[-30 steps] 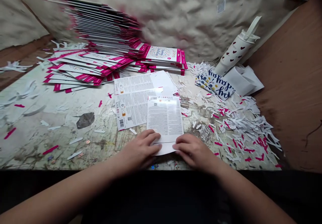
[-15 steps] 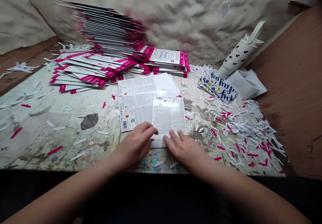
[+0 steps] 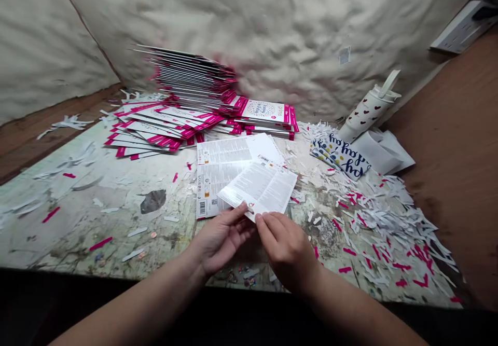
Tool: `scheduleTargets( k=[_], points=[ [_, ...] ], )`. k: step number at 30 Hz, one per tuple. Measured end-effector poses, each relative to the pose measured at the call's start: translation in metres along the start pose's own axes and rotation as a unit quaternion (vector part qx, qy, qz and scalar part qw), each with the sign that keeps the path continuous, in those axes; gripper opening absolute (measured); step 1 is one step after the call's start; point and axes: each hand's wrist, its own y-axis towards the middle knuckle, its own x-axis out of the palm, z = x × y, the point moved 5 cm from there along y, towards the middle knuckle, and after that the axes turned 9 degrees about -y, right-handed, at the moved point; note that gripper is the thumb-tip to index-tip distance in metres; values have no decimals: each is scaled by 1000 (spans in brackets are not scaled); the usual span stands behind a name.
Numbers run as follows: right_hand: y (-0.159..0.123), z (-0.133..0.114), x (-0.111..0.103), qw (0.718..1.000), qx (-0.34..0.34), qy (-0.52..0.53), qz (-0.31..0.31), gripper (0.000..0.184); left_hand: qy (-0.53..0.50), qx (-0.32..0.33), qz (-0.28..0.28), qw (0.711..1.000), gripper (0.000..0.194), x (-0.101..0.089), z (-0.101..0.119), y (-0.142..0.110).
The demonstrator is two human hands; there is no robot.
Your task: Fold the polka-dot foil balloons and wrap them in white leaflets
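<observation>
A flat card packet point(image 3: 266, 180), white with fine grey print on its back, is tilted up off the table with its near edge raised. My right hand point(image 3: 290, 247) pinches that near edge between thumb and fingers. At the near-left corner, my left hand point(image 3: 221, 239) has its thumb on top beside a small hang hole point(image 3: 250, 210), fingers curled underneath. Beneath and behind it lie more printed packets point(image 3: 225, 151), back side up, overlapping each other. My fingertips under the held packet are partly hidden.
Pink-edged packets point(image 3: 194, 81) rise in a tall leaning stack at the back, with others point(image 3: 151, 123) fanned out beside it. White and pink paper scraps point(image 3: 392, 221) heap at the right. A heart-patterned tumbler point(image 3: 365, 110) leans behind a blue-lettered folded banner point(image 3: 342, 154).
The packet that lay flat under my right fingers is now lifted at its near edge and turned clockwise, gripped by both hands. The camera view has also shifted.
</observation>
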Motion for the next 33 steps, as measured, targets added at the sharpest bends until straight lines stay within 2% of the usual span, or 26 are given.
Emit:
scheduleTargets(
  k=[2, 5, 7, 10, 11, 12, 14, 15, 17, 18, 19, 20, 22, 23, 24, 25, 26, 28, 29, 30, 31, 33],
  points=[
    [0, 8, 2, 997, 20, 65, -39, 24, 14, 14, -19, 1000, 7, 0, 5, 0],
    [4, 26, 6, 973, 82, 202, -75, 30, 159, 67, -33, 984, 19, -3, 19, -1],
    [11, 32, 9, 969, 60, 234, -58, 35, 229, 66, -41, 970, 25, -4, 24, -2],
    [22, 25, 15, 973, -47, 225, -9, 30, 260, 47, -76, 962, 30, 0, 22, -3],
    [24, 23, 16, 970, -59, 238, 6, 27, 263, 45, -87, 960, 30, 2, 22, -2],
    [26, 24, 17, 963, -47, 263, 19, 24, 265, 45, -94, 959, 31, 3, 21, -1],
    [27, 32, 15, 942, 22, 334, 27, 20, 268, 60, -85, 958, 31, 1, 24, 3],
    [26, 36, 13, 930, 49, 363, 7, 19, 274, 73, -74, 956, 31, 0, 27, 4],
    [22, 46, 8, 923, 62, 365, -101, 18, 320, 109, -66, 939, 30, 2, 37, 4],
    [19, 53, 5, 928, 63, 327, -165, 22, 368, 134, -77, 917, 28, 7, 42, 1],
    [17, 64, -1, 936, 73, 270, -211, 26, 433, 163, -93, 882, 27, 16, 47, -4],
    [17, 78, -9, 947, 98, 211, -222, 27, 508, 196, -111, 831, 25, 27, 52, -10],
    [21, 105, -30, 966, 165, 143, -142, 34, 644, 265, -159, 699, 19, 55, 58, -26],
    [25, 113, -39, 966, 182, 158, -94, 41, 687, 296, -187, 637, 16, 69, 60, -33],
    [28, 119, -44, 958, 187, 208, -60, 44, 701, 331, -211, 596, 16, 83, 62, -40],
    [30, 122, -45, 941, 190, 279, -35, 41, 685, 375, -227, 582, 21, 95, 67, -45],
    [31, 125, -44, 911, 203, 358, -8, 31, 648, 421, -238, 589, 30, 105, 72, -47],
    [27, 135, -37, 828, 259, 492, 73, 14, 571, 480, -257, 615, 50, 116, 80, -45],
    [22, 142, -32, 784, 292, 536, 114, 12, 557, 489, -276, 612, 51, 120, 80, -40],
    [17, 149, -25, 747, 320, 565, 142, 16, 567, 489, -305, 589, 45, 123, 77, -34],
    [11, 157, -18, 719, 343, 585, 152, 25, 589, 497, -329, 545, 36, 128, 72, -28],
    [-3, 178, -5, 687, 393, 591, 157, 38, 631, 556, -323, 433, 28, 140, 71, -14]
  ],
)
